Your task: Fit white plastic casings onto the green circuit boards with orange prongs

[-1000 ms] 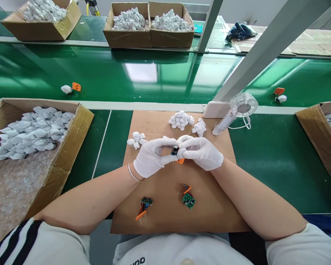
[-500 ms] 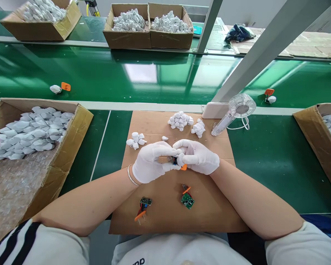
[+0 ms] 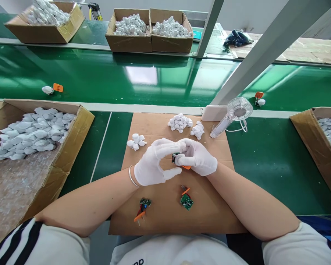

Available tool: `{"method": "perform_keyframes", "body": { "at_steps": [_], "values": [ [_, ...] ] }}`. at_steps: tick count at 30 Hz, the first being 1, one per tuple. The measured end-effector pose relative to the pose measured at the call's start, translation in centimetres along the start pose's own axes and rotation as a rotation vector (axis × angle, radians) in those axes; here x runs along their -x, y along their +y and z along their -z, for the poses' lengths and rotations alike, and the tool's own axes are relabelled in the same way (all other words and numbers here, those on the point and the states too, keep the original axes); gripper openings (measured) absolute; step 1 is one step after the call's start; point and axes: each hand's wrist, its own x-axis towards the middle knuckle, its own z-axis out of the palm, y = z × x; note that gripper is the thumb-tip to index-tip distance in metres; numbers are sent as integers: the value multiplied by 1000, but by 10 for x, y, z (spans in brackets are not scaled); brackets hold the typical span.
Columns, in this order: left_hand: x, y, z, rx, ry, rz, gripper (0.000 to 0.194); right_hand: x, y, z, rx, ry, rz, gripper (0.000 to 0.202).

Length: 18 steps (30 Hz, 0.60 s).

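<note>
My left hand [image 3: 157,162], in a white glove, has its thumb and fingers spread apart, with its upper fingertips close to the right hand. My right hand [image 3: 197,157], also gloved, is closed on a small circuit board assembly [image 3: 174,157]. A dark board edge and an orange plate [image 3: 186,167] show at its fingers; the rest is hidden. Below the hands, on a cardboard sheet [image 3: 209,217], lie a green circuit board with an orange plate [image 3: 186,201] and another board with wires, an orange plate and metal pins [image 3: 142,209].
Small piles of white plastic pieces [image 3: 180,122] sit at the sheet's far side. A clear handheld fan [image 3: 238,109] leans by a white stand. Cardboard boxes of white pieces [image 3: 84,129] flank the sheet. Beyond runs a green conveyor [image 3: 93,77] carrying white and orange parts [image 3: 57,87].
My left hand's fingers have spread away from the assembly, which stays in my right hand. A small white piece behind the hands is no longer visible. Parts on the conveyor have shifted left.
</note>
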Motion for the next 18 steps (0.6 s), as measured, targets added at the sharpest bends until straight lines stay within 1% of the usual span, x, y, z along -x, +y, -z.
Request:
{"method": "perform_keyframes", "body": {
  "at_steps": [2,4,6,7,10,13,16,18],
  "values": [
    [-1,0,2,19,-27,7,54,1,1,0,48,-6,-20,37],
    [-1,-1,2,70,-43,73,41,1,3,1,77,2,-40,40],
    [-1,-3,2,81,-39,128,37,1,4,1,74,6,-46,41],
    [-1,-4,2,60,-38,134,36,1,4,1,64,-2,-44,41],
    [0,-5,2,-68,-28,59,35,1,5,0,26,-29,-3,40],
    [1,-4,1,-166,-20,-12,32,2,5,-1,18,-15,34,39],
    [1,-2,1,-190,-5,-42,29,3,6,-1,7,-25,47,40],
    [1,-1,1,-162,11,-69,31,3,5,0,-4,-53,45,43]
  ]
}}
